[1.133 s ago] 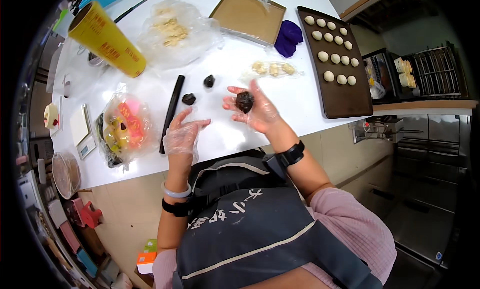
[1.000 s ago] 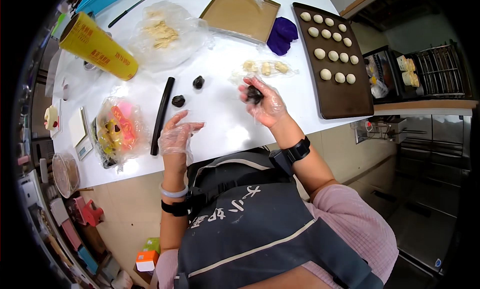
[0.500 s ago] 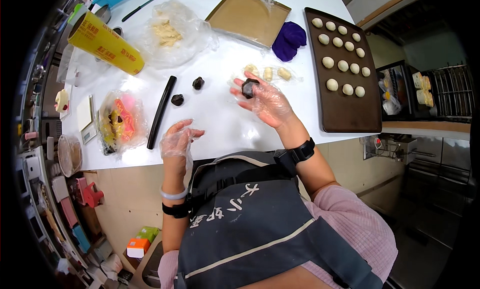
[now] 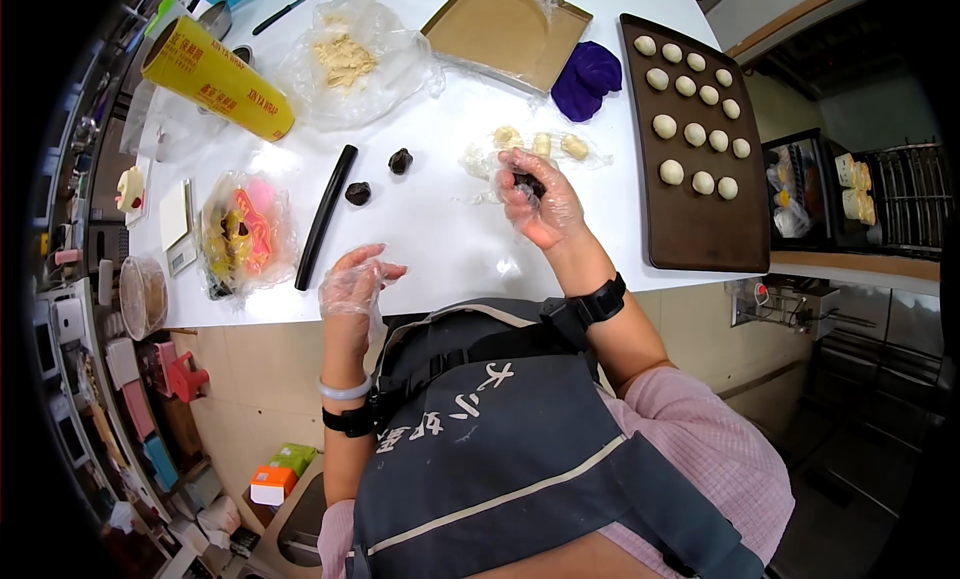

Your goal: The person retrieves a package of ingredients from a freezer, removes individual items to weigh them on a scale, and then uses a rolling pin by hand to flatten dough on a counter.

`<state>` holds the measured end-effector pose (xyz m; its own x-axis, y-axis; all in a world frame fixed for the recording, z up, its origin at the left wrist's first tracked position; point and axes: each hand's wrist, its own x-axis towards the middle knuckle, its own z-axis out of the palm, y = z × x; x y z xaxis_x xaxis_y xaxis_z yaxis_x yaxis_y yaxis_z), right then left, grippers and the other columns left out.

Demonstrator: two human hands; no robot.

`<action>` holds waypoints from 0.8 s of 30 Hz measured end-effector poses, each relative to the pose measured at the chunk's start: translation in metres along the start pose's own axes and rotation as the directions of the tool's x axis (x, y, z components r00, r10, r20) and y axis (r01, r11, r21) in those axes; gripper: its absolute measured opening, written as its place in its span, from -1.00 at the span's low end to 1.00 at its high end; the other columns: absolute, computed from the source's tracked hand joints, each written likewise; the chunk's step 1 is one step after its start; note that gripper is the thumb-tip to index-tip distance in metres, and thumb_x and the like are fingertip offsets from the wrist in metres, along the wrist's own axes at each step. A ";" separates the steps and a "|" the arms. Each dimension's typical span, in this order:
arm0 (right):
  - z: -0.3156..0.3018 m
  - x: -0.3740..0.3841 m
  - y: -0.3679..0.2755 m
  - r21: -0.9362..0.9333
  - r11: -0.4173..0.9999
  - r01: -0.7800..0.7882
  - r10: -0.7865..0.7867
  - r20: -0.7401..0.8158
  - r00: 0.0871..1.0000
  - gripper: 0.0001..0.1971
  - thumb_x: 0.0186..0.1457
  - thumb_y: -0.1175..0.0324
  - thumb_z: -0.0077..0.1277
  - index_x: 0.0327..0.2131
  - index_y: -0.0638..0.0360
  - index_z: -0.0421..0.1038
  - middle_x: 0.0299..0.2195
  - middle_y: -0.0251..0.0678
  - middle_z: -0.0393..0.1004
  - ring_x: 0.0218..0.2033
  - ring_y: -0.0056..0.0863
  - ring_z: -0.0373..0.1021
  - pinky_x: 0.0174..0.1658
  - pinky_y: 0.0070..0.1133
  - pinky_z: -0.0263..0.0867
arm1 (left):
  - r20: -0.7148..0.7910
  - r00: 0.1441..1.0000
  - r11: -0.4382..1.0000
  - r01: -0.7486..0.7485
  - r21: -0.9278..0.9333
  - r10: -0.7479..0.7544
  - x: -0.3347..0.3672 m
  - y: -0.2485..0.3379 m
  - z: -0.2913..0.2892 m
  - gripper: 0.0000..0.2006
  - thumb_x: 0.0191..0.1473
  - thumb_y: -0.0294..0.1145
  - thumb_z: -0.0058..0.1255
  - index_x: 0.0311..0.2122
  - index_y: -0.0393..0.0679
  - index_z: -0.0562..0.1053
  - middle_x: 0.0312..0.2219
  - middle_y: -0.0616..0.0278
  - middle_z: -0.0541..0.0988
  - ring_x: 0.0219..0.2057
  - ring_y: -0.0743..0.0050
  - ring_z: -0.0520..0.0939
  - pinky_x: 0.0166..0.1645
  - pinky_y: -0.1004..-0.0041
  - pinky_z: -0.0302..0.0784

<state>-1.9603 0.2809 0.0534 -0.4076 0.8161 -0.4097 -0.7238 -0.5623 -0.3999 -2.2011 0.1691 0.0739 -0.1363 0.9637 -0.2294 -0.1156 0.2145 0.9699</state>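
My right hand (image 4: 545,211), in a clear plastic glove, has its fingers curled around a ball of dark paste (image 4: 528,186) above the white table. Just beyond it, three pale dough pieces (image 4: 541,145) lie on a sheet of clear film. My left hand (image 4: 352,283), gloved the same way, hovers by the near table edge with its fingers apart and nothing in it. A black rod (image 4: 327,219) rests to the left of that hand. Two more balls of dark paste, one nearer (image 4: 357,193) and one farther (image 4: 400,161), sit between the rod and my right hand.
On the right, a dark baking tray (image 4: 700,234) carries rows of pale round dough balls (image 4: 694,134). Farther back are a shallow gold tray (image 4: 500,29), a purple cloth (image 4: 587,82), a plastic bag of crumbly dough (image 4: 345,61) and a yellow tube (image 4: 220,79). A small scale (image 4: 178,229) stands left.
My right hand was spread out with the dark ball on its fingers; now its fingers have closed around the ball. My left hand has barely moved. The whole view has shifted slightly.
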 end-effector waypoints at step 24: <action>0.023 -0.014 -0.005 0.078 0.997 -0.021 0.014 0.092 0.996 -0.57 0.05 0.18 -0.10 -0.05 0.23 0.21 -0.24 -0.21 0.38 -0.50 -0.62 0.32 -0.46 -0.76 0.19 | 0.021 0.999 0.997 0.033 0.073 -0.034 -0.004 -0.002 0.001 -0.71 0.06 -0.36 -0.07 -0.17 -0.35 0.33 -0.51 0.15 0.54 -0.38 0.42 0.56 -0.19 0.53 0.38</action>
<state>-1.9640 0.2755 0.0800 -0.4674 0.8170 -0.3378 -0.7561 -0.5674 -0.3262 -2.1997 0.1653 0.0725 -0.1121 0.9589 -0.2607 -0.0477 0.2568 0.9653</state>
